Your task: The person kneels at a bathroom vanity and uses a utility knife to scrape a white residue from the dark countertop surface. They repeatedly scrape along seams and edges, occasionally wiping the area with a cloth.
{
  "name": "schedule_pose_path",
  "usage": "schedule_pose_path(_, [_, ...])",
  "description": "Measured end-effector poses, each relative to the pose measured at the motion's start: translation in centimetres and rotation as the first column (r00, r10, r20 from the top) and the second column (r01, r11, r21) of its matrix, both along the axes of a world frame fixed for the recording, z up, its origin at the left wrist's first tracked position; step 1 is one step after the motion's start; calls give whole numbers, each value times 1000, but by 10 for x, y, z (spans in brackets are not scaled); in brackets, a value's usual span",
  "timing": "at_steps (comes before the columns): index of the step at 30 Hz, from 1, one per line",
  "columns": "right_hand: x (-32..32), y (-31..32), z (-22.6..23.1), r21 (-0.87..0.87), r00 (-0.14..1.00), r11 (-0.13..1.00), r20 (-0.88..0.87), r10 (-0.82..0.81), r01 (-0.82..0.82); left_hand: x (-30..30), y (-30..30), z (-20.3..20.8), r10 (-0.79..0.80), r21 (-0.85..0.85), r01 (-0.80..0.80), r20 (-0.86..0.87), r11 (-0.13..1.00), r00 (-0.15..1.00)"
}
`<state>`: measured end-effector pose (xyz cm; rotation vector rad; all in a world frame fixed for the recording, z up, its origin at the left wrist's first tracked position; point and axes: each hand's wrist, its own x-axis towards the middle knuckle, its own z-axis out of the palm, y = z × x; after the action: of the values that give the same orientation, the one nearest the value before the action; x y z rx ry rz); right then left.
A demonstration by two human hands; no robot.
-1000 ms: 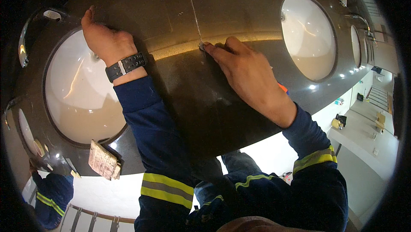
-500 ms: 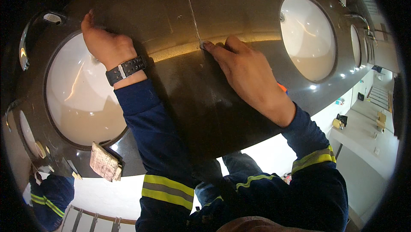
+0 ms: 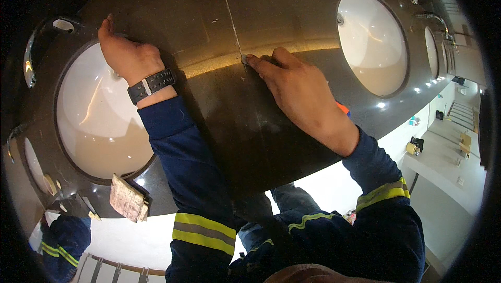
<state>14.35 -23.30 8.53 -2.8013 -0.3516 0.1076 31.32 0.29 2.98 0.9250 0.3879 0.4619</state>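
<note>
Head view: pinched small grey piece [image 3: 244,59] in bare right hand [image 3: 301,87], barely shifted along thin whitish seam [image 3: 228,9], so stayed on same stretch; couldn't tell bare left hand's [image 3: 130,57] grip.

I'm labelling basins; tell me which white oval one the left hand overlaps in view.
The large white oval basin nearest the pale, stained block; the left hand hides part of its rim, while the other basins have no hand over them.

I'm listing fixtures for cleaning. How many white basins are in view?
4 clear ones: near-left basin, partly behind the left hand; near-right basin; far-left basin; far-right basin. More may be hidden beyond the last.
</note>
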Motion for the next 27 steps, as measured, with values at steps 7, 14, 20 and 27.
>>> schedule_pose_path(7, [5,1,1,-29,999,999,31,19,-18,6,6,-7,-54,-65,56,26,996,998])
schedule_pose_path(14, [7,1,-4,-10,998,1000,58,17,-17,4,4,-4,-47,-56,48,11,997,999])
schedule_pose_path(20, [18,-1,-5,4,999,1000,51,13,-13,5,6,-6,-22,-23,22,22,999,1000])
schedule_pose_path(27, [47,-42,-7,432,978,902,-183,100,-11,10,12,-19,-28,36,26,55,999,998])
